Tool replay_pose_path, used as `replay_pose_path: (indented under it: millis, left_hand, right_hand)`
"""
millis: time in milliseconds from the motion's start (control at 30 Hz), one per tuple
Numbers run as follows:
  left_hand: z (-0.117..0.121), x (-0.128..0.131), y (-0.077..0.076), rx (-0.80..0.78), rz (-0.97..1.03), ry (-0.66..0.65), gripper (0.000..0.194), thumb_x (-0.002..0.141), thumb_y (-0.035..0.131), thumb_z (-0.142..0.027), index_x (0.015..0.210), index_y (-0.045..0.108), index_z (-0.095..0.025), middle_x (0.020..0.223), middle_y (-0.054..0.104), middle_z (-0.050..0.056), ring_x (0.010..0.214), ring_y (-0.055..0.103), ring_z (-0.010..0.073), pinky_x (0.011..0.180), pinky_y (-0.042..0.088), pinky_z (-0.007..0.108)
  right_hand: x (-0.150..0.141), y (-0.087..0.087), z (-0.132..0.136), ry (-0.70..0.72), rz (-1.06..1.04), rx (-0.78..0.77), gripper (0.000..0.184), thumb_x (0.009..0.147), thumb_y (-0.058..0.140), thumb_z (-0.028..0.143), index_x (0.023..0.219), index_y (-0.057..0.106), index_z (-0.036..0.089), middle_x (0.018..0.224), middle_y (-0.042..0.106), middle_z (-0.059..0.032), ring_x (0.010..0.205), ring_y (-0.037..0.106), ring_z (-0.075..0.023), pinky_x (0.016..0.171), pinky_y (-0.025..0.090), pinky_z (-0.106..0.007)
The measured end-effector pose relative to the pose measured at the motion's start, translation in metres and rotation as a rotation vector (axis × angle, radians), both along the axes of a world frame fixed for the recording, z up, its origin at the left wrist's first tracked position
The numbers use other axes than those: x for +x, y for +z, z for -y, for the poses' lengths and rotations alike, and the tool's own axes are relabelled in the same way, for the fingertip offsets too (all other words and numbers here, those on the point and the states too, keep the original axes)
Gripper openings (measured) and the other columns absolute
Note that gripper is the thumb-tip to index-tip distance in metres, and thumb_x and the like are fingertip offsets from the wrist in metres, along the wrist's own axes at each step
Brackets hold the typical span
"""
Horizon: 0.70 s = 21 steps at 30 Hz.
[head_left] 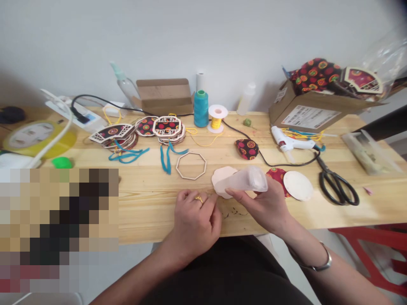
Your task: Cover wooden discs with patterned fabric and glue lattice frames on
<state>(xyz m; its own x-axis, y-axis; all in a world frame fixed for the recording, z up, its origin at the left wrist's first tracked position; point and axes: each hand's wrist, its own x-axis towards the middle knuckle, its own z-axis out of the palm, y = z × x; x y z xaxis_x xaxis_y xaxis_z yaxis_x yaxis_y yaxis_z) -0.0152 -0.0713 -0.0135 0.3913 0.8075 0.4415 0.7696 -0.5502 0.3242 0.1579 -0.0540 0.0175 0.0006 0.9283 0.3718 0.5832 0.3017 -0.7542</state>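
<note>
My right hand (270, 203) grips a translucent plastic bottle (238, 181), tilted with its base up to the right and its other end over a white scalloped piece (221, 173). Beside that piece's near edge rests my left hand (197, 216), fingers curled and a ring on one; whatever its fingertips hold is hidden. An octagonal wooden frame (191, 165) lies just beyond my left hand. To the right of the bottle, a white round disc (298, 185) overlaps red patterned fabric (276, 176). A dark patterned fabric-covered piece (247, 149) lies farther back.
Black-handled scissors (338, 186) and a white glue gun (289, 142) with its cable lie right. Behind stand a teal thread spool (201, 111), a yellow thread spool (217, 120) and a cardboard box (308, 112). Decorated pendants (168, 127) and a tape roll (38, 135) are left.
</note>
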Motion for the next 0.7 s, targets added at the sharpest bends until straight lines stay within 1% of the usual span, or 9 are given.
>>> replay_pose_path:
  millis: [100,200,333,467,600,700]
  left_hand:
    - [0.0,0.0,0.0,-0.007,-0.003,0.007,0.017,0.077,0.053,-0.011,0.085,0.068,-0.014,0.065,0.062,0.005,0.065,0.056,0.0213,0.068,0.038,0.039]
    - [0.0,0.0,0.001,-0.018,-0.009,0.01,0.017,0.077,0.052,-0.011,0.084,0.067,-0.015,0.066,0.063,0.005,0.066,0.056,0.0214,0.068,0.038,0.04]
    - [0.0,0.0,0.002,-0.018,-0.013,0.002,0.02,0.076,0.053,-0.01,0.088,0.067,-0.015,0.069,0.064,0.005,0.068,0.057,0.0217,0.07,0.038,0.04]
    - [0.0,0.0,0.001,0.003,-0.02,-0.007,0.023,0.076,0.053,-0.011,0.093,0.068,-0.014,0.07,0.065,0.005,0.069,0.057,0.0222,0.07,0.038,0.04]
    - [0.0,0.0,0.001,0.0,-0.022,-0.021,0.024,0.076,0.053,-0.01,0.094,0.069,-0.014,0.071,0.066,0.005,0.069,0.057,0.0223,0.071,0.038,0.041]
    - [0.0,0.0,0.001,0.007,-0.022,-0.018,0.024,0.076,0.053,-0.01,0.094,0.069,-0.014,0.07,0.066,0.005,0.069,0.057,0.0224,0.07,0.038,0.041]
  right_hand:
    - [0.003,0.002,0.004,-0.004,0.022,0.019,0.017,0.073,0.072,0.031,0.076,0.062,0.019,0.069,0.067,-0.0007,0.056,0.059,-0.0137,0.051,0.047,-0.024]
    - [0.007,0.003,0.008,-0.011,0.04,-0.011,0.016,0.073,0.072,0.03,0.074,0.06,0.019,0.068,0.066,-0.0008,0.055,0.059,-0.0141,0.051,0.046,-0.024]
    - [0.013,0.004,0.013,-0.025,0.069,-0.044,0.015,0.073,0.071,0.03,0.074,0.06,0.019,0.068,0.067,-0.0014,0.056,0.059,-0.0153,0.052,0.048,-0.026]
    - [0.017,0.006,0.018,-0.025,0.063,-0.03,0.014,0.073,0.071,0.029,0.075,0.061,0.019,0.067,0.066,-0.0002,0.056,0.06,-0.0148,0.051,0.047,-0.025]
    - [0.02,0.005,0.022,-0.03,0.04,-0.05,0.016,0.074,0.071,0.03,0.072,0.06,0.019,0.065,0.065,0.0004,0.055,0.06,-0.0147,0.05,0.047,-0.025]
    - [0.024,0.005,0.022,-0.035,0.053,-0.045,0.015,0.075,0.071,0.031,0.073,0.062,0.019,0.065,0.066,-0.0003,0.055,0.06,-0.0153,0.05,0.048,-0.025]
